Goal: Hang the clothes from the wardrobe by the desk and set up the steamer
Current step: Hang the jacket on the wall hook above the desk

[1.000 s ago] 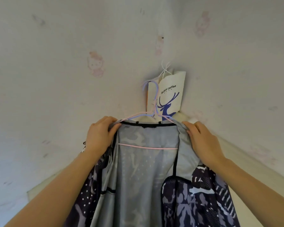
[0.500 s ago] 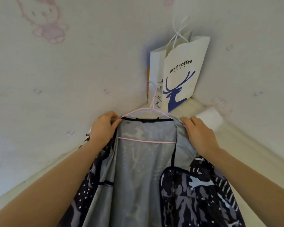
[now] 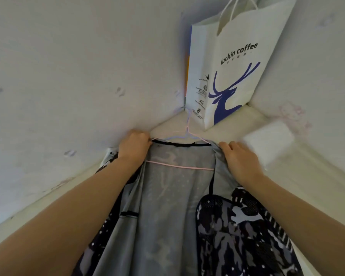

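A camouflage-print jacket with grey lining hangs open on a pink wire hanger in a pale wall corner; left hand and right hand each pinch a shoulder, seemingly over the wire. Behind stands a white paper bag on a ledge

Your left hand grips the garment's shoulder, fingers curled over the fabric at one end of the pink hanger. Your right hand pinches the opposite shoulder edge. Between your two grips runs the black collar, and below them the hanger's pink bar crosses the grey lining. Beyond your grips, the hook points toward the corner, where a white paper bag with a blue deer stands.
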`<state>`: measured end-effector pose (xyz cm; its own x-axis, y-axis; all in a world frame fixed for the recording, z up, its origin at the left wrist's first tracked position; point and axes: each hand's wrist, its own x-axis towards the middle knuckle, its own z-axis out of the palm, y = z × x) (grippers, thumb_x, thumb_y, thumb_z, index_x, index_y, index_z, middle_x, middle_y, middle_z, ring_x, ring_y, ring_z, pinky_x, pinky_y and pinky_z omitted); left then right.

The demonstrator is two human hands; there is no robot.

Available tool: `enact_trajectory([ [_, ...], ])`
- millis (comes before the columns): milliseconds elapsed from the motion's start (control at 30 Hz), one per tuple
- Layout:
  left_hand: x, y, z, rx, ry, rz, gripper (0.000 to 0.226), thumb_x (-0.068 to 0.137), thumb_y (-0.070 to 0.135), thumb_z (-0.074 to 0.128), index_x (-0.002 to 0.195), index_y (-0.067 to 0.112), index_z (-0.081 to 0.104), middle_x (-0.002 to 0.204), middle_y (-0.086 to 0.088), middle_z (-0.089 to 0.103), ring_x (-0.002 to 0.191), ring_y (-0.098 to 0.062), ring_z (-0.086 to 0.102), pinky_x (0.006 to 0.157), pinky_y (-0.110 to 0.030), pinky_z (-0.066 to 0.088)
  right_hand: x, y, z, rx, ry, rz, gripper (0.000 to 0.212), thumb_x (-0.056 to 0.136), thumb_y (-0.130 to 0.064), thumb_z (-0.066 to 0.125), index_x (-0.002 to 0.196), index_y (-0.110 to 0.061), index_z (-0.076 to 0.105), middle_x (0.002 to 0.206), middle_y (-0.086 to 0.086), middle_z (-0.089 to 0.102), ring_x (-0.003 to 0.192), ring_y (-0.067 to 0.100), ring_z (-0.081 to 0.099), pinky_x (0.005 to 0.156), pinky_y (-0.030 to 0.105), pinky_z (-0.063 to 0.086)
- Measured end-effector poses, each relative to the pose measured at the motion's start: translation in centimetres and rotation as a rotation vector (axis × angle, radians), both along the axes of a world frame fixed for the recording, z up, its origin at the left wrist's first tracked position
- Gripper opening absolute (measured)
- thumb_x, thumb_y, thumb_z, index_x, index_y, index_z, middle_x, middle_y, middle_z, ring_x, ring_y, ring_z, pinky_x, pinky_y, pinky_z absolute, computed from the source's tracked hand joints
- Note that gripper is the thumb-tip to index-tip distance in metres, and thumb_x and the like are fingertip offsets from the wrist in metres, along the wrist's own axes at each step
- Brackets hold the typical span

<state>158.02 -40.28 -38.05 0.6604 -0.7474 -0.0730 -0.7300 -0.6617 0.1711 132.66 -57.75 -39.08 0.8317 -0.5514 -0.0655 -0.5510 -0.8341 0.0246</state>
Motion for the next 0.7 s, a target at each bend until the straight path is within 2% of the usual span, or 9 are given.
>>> enact_trajectory([
  [67,-0.1,0.2,-0.4,-0.051,0.069,0.002,0.027,0.097,0.03,0.05,0.099,0.008,0.066,0.102,-0.017,0.061,0.096,-0.035,0.057,0.076,-0.043,0.048,0.0,-0.3,-0.9,0.004,-0.068,-0.012,0.033,0.073,-0.006,0.074,0.104,-0.004,0.061,0.084,0.017,0.062,0.081,0.038,0.059,0.056,0.038,0.047],
  [133,-0.3,1.2,-0.6,-0.126,0.166,0.007,0.031,0.098,0.033,0.048,0.101,0.009,0.066,0.102,-0.016,0.063,0.098,-0.035,0.057,0.08,-0.043,0.048,0.0,-0.2,-1.0,0.043,-0.122,-0.037,0.028,0.08,-0.005,0.066,0.107,-0.003,0.06,0.088,0.02,0.061,0.085,0.04,0.057,0.063,0.041,0.047],
  [200,-1.2,3.1,-0.4,-0.208,0.206,0.017,0.031,0.098,0.032,0.049,0.112,0.009,0.065,0.111,-0.013,0.063,0.106,-0.033,0.055,0.089,-0.041,0.046,-0.1,-0.1,-1.2,0.053,-0.15,-0.067,0.027,0.085,-0.006,0.061,0.112,-0.002,0.058,0.092,0.021,0.061,0.09,0.04,0.055,0.067,0.042,0.046],
  [300,-3.7,7.3,0.7,-0.326,0.197,0.054,0.032,0.098,0.025,0.052,0.123,0.006,0.061,0.126,-0.01,0.058,0.119,-0.027,0.048,0.102,-0.031,0.035,-0.5,0.6,-1.2,0.064,-0.197,-0.094,0.037,0.082,-0.001,0.061,0.118,0.0,0.056,0.101,0.023,0.064,0.096,0.041,0.054,0.076,0.047,0.05],
  [367,-5.5,10.3,1.1,-0.355,0.2,0.073,0.032,0.097,0.023,0.054,0.123,0.007,0.061,0.128,-0.008,0.057,0.123,-0.024,0.047,0.105,-0.024,0.029,-1.4,2.4,-0.8,0.05,-0.247,-0.083,0.047,0.077,0.004,0.06,0.124,0.001,0.054,0.115,0.022,0.061,0.106,0.042,0.051,0.09,0.049,0.047],
  [433,-6.9,13.3,0.9,-0.337,0.212,0.117,0.033,0.095,0.021,0.057,0.125,0.007,0.06,0.13,-0.007,0.056,0.125,-0.023,0.045,0.106,-0.023,0.026,-3.1,5.2,-0.1,0.043,-0.264,-0.077,0.051,0.075,0.006,0.059,0.126,0.002,0.053,0.125,0.022,0.055,0.117,0.043,0.047,0.098,0.051,0.043],
  [567,-9.2,17.6,0.6,-0.292,0.259,0.233,0.036,0.093,0.022,0.059,0.127,0.009,0.056,0.125,-0.006,0.056,0.121,-0.025,0.049,0.104,-0.032,0.036,-6.6,11.2,0.3,0.077,-0.175,-0.032,0.055,0.081,-0.001,0.06,0.135,-0.003,0.048,0.141,0.018,0.045,0.134,0.039,0.035,0.109,0.052,0.034],
  [700,-10.4,18.6,0.2,-0.235,0.389,0.369,0.044,0.094,0.031,0.059,0.13,0.009,0.049,0.118,-0.008,0.061,0.108,-0.027,0.056,0.093,-0.041,0.048,-7.6,15.5,1.1,0.088,-0.166,0.019,0.062,0.082,-0.003,0.061,0.141,-0.01,0.042,0.146,0.014,0.038,0.138,0.038,0.03,0.11,0.052,0.034],
])
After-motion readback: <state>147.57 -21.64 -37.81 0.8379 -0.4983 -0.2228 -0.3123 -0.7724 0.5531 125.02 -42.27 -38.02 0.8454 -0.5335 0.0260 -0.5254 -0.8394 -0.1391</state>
